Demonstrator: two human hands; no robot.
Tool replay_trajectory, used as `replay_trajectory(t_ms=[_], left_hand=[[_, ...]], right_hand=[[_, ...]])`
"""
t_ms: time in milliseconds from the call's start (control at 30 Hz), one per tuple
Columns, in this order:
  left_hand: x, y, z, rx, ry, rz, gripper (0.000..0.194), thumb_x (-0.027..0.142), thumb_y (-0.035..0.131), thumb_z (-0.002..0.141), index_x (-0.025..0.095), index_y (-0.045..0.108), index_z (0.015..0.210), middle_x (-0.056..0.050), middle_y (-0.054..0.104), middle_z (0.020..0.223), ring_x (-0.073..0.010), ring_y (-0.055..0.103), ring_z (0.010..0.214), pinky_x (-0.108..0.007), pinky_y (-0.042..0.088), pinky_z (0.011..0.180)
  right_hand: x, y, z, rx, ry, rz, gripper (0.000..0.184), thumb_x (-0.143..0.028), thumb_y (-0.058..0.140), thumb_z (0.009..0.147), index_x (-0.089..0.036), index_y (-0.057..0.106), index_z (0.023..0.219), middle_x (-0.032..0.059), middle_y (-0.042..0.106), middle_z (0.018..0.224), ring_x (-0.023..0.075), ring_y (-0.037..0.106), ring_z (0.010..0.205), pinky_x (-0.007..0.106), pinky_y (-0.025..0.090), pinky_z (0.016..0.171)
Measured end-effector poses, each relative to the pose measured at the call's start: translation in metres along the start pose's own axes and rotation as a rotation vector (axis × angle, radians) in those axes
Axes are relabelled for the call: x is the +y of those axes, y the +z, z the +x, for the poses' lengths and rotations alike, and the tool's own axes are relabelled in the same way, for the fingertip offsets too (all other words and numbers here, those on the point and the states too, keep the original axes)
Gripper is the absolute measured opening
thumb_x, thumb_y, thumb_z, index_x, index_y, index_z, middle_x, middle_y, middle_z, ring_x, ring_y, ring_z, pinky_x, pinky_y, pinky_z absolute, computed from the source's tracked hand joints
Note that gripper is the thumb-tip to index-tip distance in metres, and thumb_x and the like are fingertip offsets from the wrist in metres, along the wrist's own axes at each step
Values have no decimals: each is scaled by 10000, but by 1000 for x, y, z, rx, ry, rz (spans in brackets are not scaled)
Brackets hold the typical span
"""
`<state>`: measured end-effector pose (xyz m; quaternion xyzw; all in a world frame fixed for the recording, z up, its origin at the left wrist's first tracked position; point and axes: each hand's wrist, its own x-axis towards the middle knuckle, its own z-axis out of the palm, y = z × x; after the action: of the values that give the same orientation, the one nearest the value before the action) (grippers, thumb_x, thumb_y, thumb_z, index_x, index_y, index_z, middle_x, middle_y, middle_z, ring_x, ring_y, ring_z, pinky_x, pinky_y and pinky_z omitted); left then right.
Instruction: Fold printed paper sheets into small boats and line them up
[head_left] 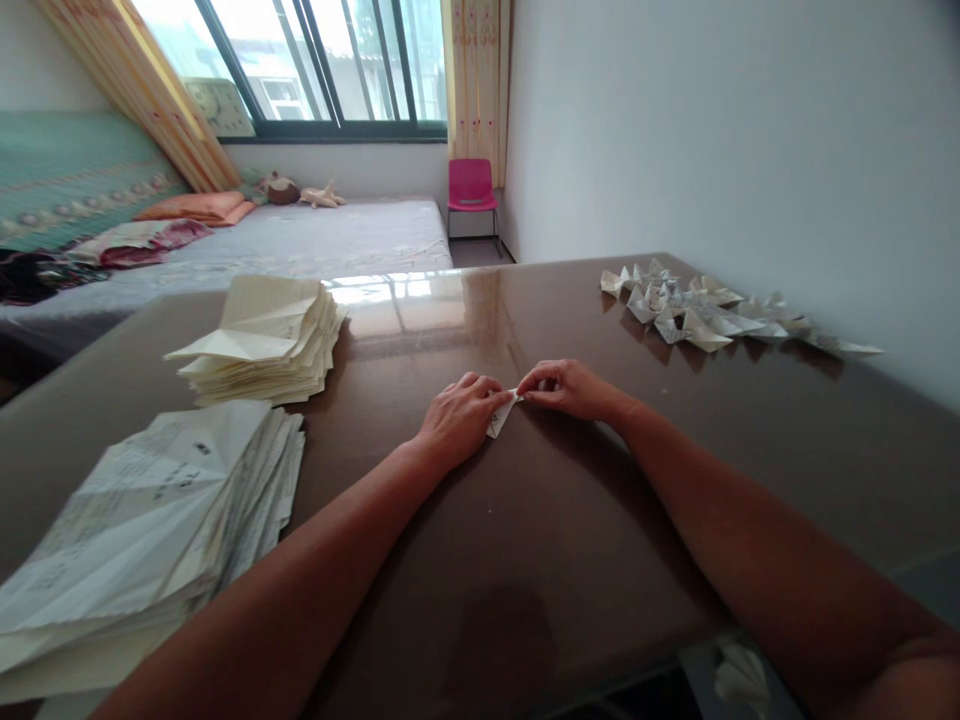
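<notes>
A small folded piece of printed paper (501, 416) lies between my hands at the middle of the brown table (465, 520). Over its left side rests my left hand (463, 418), fingers closed on the paper and covering part of it. My right hand (564, 388) pinches the paper's upper right tip between thumb and fingertips. Only a pointed white corner and a narrow strip show; the rest of the fold is hidden under the fingers.
At the left stand a stack of creased printed sheets (127, 530) and a stack of cream sheets (262, 330). Several folded paper shapes (705, 310) sit at the back right near the wall (712, 130). Beyond are a bed (360, 235) and a pink chair (471, 185).
</notes>
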<state>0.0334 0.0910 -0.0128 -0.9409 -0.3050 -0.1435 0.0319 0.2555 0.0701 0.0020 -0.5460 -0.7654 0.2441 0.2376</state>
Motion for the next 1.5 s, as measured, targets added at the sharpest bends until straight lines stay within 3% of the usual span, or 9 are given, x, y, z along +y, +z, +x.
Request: replay_trajectory(t_ms=[167,267,433,633,800,1000,1300,1500], left_hand=[[2,0,1,19,-13,-20,450,185,466,904,293,468,1341,-25,607,1228,-210,500,1082,-330,469,862],[4,-1,2,15,-50,-18,355,201,442,917,254,515,1261,-40,639,1145,-222,514,1059,-347,470,849],[5,-1,2,18,-80,-23,289,187,389,938,213,550,1177,-53,647,1080,-220,527,1031,-342,465,850],[3,2,2,23,-64,-27,294,174,397,933,222,558,1174,-50,637,1065,-217,520,1025,-338,462,861],[2,4,1,28,-68,-40,292,172,417,927,236,567,1170,-49,627,1063,-206,517,1020,-333,458,876],[2,3,1,9,-47,-52,256,191,443,922,242,589,1127,-40,629,1067,-212,513,1005,-334,460,860],[1,3,1,7,-41,-59,253,197,464,913,245,594,1125,-42,625,1082,-210,506,1025,-330,460,869],[2,-1,0,31,-35,-66,255,184,444,912,233,605,1103,-45,637,1058,-203,515,997,-319,465,832]], right_hand=[[9,0,3,120,37,-78,252,-305,549,848,-177,727,972,44,676,849,135,558,688,252,438,689],[8,3,5,75,-39,-127,245,-349,571,847,-195,726,958,62,652,930,148,569,763,263,438,734],[1,3,5,-23,-60,-90,203,-309,660,766,-174,692,914,44,633,892,147,571,784,256,438,743],[0,-1,2,-115,2,73,208,-324,645,766,-167,659,902,-3,614,750,127,546,698,235,428,652],[2,-4,-1,-181,-5,310,251,-363,611,811,-151,612,946,12,621,800,129,547,727,240,437,663],[6,-12,-6,-312,-14,560,315,-248,658,768,-173,560,1058,10,629,877,126,569,809,233,441,726],[2,-6,-4,-164,-77,324,170,-242,636,752,-160,670,897,1,616,783,129,555,753,232,432,695],[3,-5,-4,-177,-69,309,227,-366,652,759,-159,693,844,24,687,843,150,595,788,256,457,741]])
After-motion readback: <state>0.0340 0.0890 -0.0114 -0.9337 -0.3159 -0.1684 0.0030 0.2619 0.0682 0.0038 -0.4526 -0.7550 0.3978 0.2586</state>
